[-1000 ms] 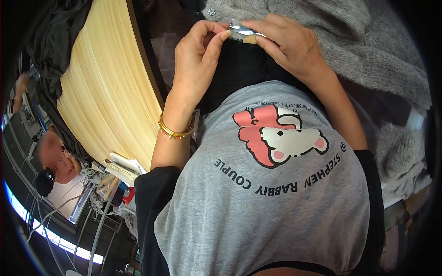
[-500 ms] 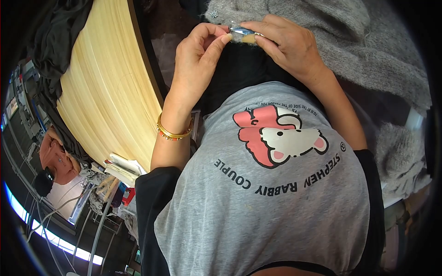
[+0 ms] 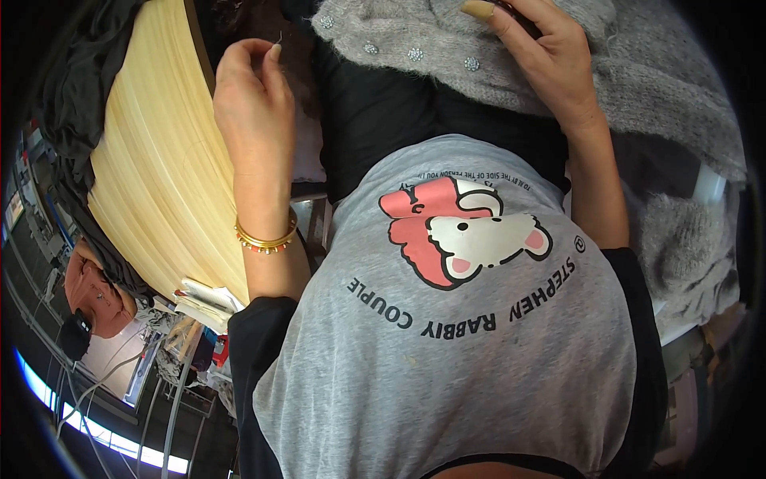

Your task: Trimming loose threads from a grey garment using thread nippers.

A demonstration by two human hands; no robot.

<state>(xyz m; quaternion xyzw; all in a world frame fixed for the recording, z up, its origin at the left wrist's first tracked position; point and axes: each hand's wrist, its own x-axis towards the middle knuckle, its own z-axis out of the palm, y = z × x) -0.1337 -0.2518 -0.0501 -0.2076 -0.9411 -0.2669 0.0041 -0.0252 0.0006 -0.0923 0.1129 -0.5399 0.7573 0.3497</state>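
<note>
Pale wooden tabletop [image 3: 152,184] curves along the left of the scene, dark cloth [image 3: 72,88] draped over its far edge, while a grey knitted garment [image 3: 447,56] studded with small sparkling buttons [image 3: 416,54] lies across the person's lap at the far side. Left hand [image 3: 251,104], wearing a gold bangle [image 3: 266,238] at the wrist, is raised over the table's edge with thumb and forefinger pinched together on a fine needle [image 3: 280,38], whose tip stands up and away from the body. Right hand [image 3: 542,60] rests on the knit well to the right, fingers curled around a small dark object [image 3: 515,12] that is mostly hidden; what it is cannot be told. The row of buttons runs left to right between the two hands, nearer the right hand than the left, and the needle points roughly upright rather than along that row. No thread between needle and knit can be made out. A grey printed T-shirt [image 3: 463,359] fills the near foreground, and cluttered equipment [image 3: 120,351] sits at the lower left.
</note>
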